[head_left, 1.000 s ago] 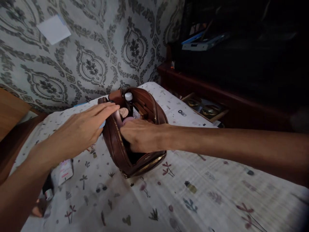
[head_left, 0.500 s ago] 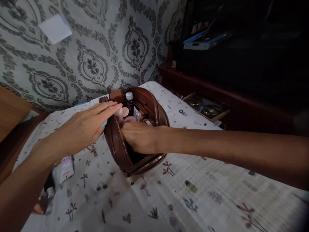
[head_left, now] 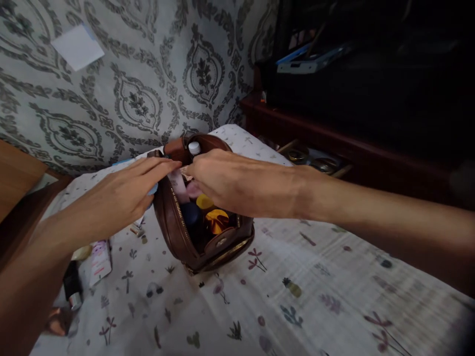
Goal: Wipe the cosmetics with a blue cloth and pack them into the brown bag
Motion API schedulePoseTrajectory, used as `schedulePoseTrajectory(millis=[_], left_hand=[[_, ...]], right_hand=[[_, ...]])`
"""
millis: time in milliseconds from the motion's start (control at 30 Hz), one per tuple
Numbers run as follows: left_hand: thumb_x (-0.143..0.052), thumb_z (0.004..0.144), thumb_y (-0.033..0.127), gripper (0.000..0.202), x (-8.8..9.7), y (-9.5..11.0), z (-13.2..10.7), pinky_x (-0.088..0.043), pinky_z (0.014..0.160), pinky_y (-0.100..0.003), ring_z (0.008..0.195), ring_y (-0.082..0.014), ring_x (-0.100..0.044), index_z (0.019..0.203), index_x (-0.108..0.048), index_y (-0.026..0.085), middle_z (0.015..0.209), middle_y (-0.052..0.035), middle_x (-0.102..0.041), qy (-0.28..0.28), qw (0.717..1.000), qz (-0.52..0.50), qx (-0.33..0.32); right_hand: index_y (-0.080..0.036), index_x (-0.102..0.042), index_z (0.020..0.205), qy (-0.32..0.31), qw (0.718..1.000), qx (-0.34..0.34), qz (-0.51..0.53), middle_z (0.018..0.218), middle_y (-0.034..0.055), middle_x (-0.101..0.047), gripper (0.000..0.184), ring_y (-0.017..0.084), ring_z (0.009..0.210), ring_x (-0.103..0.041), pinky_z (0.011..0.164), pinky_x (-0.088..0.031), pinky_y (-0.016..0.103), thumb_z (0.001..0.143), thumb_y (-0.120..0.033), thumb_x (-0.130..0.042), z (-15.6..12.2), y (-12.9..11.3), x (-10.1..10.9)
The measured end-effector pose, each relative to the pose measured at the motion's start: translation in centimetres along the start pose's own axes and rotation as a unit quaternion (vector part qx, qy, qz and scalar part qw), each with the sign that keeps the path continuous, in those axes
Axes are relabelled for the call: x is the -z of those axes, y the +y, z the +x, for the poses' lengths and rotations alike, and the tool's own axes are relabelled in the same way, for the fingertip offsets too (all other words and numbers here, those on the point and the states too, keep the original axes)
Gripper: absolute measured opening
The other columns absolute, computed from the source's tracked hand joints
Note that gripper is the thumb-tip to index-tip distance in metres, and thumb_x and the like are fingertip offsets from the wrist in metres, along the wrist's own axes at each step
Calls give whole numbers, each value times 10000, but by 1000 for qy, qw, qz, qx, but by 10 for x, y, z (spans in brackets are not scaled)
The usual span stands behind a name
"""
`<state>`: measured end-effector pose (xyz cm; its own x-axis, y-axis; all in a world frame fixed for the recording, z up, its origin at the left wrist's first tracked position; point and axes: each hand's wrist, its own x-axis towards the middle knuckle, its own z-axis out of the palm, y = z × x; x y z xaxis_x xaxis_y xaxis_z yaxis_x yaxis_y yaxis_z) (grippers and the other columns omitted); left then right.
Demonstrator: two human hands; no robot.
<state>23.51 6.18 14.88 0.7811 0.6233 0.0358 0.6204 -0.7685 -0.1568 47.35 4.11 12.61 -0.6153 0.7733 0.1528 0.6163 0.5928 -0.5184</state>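
A brown leather bag (head_left: 167, 225) stands unzipped on the bed. My left hand (head_left: 128, 190) grips its left rim, fingers laid over the edge; something light blue (head_left: 152, 189) shows beneath them. My right hand (head_left: 222, 180) is over the opening with curled fingers, its fingertips beside a round rose-gold item (head_left: 186, 171); whether they hold it is hidden. Inside are a white-capped bottle (head_left: 194, 147), a pale pink tube (head_left: 178, 187), a pink round item (head_left: 193, 190), a dark blue item (head_left: 190, 213), a yellow lid (head_left: 204, 201) and a shiny orange-yellow item (head_left: 217, 221).
On the patterned sheet (head_left: 178, 316) at left lie a pink-and-white packet (head_left: 100, 261), a black tube with a silver end (head_left: 73, 287) and a copper-coloured item (head_left: 56, 321). At right an open drawer (head_left: 343, 170) holds glasses. A patterned wall rises behind.
My right hand has lifted from deep in the bag and moved toward its back, uncovering the yellow, orange-yellow and dark blue items. My left hand stays on the rim.
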Motion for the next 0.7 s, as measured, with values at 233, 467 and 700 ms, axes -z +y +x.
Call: schedulePoseTrajectory(millis=[233,467,700], left_hand=[[-370,870,141,408,5,1,1,-547,938,-462,1200,-299,-594,1231,-479,294,1237,-82,-634,-1,999,4,32],[-371,872,138,381,6,1,1,-526,1014,-407,1254,-268,-586,1192,-543,250,1287,-52,-645,25,999,-27,29],[-379,870,141,477,2,-1,-2,-485,1096,-421,1278,-251,-578,1302,-531,274,1380,-38,-610,65,996,-38,41]], right_hand=[[-152,-585,760,-51,998,22,-19,793,35,-639,144,126,672,-534,585,-352,241,812,-27,-533,17,-7,-5],[-139,-582,808,-65,997,27,-18,760,24,-600,155,110,634,-477,553,-326,233,840,-29,-478,25,-7,-12],[-121,-587,946,-53,996,58,-44,922,71,-641,199,132,724,-523,611,-360,238,815,13,-519,28,-3,-22]])
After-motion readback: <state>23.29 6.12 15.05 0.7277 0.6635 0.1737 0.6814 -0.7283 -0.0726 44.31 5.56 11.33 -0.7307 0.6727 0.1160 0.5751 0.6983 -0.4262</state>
